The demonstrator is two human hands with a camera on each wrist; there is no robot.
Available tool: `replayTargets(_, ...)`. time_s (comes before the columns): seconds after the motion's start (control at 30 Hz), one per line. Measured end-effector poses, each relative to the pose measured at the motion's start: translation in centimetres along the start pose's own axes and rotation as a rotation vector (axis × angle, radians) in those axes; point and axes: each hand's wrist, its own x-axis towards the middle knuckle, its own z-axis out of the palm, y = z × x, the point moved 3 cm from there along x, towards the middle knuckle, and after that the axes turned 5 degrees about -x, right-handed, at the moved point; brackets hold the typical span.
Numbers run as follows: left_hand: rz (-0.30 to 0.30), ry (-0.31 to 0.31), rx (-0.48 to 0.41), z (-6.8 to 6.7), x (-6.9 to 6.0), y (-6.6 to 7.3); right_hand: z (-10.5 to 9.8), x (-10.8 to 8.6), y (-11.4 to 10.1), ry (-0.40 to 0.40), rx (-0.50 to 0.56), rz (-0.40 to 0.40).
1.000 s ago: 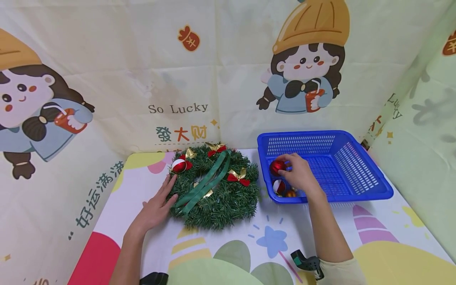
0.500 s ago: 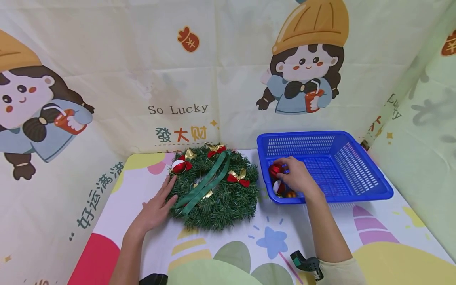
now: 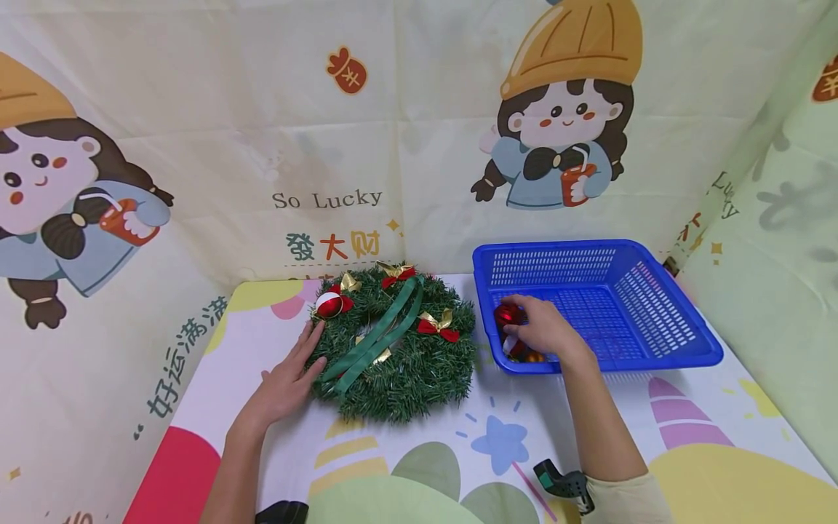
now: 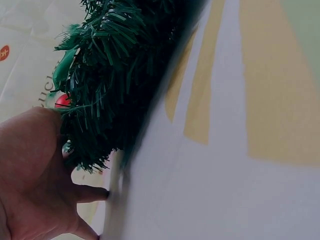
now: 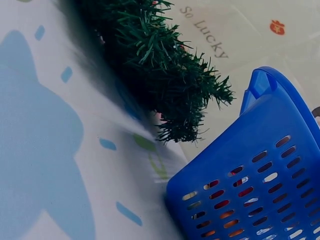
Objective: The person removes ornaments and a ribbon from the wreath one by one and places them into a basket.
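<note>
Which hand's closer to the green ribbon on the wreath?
Left. The left hand is by the lower end of the ribbon; the right hand is farther, in the blue basket.

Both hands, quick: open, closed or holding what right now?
Left hand: open, spread against the wreath.
Right hand: in the blue basket, fingers at a red ball; whether it grips cannot be told.

Right hand (image 3: 548, 329): fingers partly cover red ball (image 3: 506, 314). Wreath (image 4: 110, 75), above left hand (image 4: 30, 170): cropped at top, left wrist view.
</note>
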Motion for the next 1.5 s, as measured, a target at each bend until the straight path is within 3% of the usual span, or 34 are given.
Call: replayTargets(1.5,0.003,0.004,0.015,-0.08,-0.14,0.22,-0.25,-0.18,0.22,0.039,0.028,-0.013)
